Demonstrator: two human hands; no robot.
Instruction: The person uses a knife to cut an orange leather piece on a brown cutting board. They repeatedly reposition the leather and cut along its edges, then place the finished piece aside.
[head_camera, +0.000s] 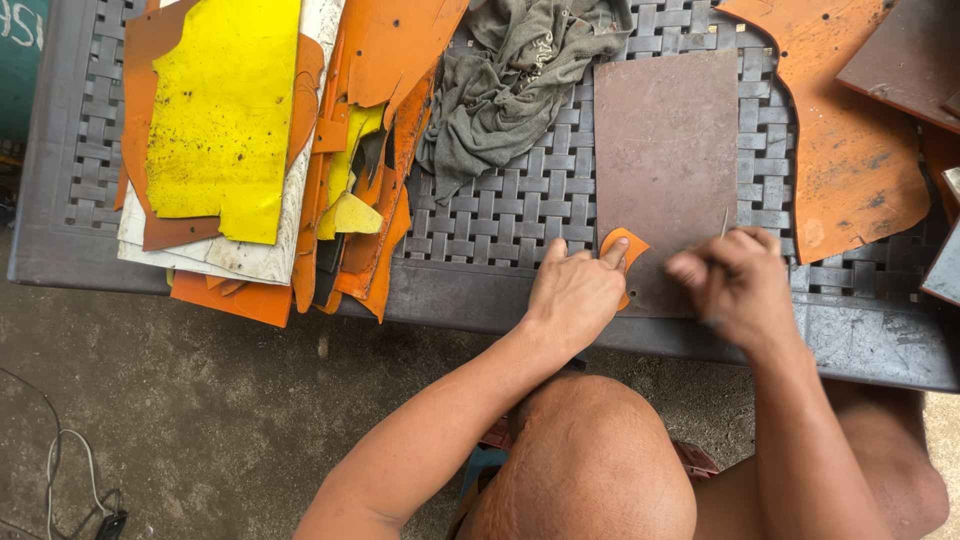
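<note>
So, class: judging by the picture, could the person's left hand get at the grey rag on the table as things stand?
Probably yes. The left hand presses a small orange piece on the brown board; the grey rag lies just beyond on the woven table, with nothing between.

Left hand (575, 290) lies flat, palm down, fingers extended forward. Right hand (740, 283) is curled, fingers pinched together, blurred. Both forearms bare.

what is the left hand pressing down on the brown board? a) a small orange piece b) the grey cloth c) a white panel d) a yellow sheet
a: the left hand has its fingertips on a small orange piece at the lower left edge of the brown board, while the grey cloth lies farther back, untouched.
</note>
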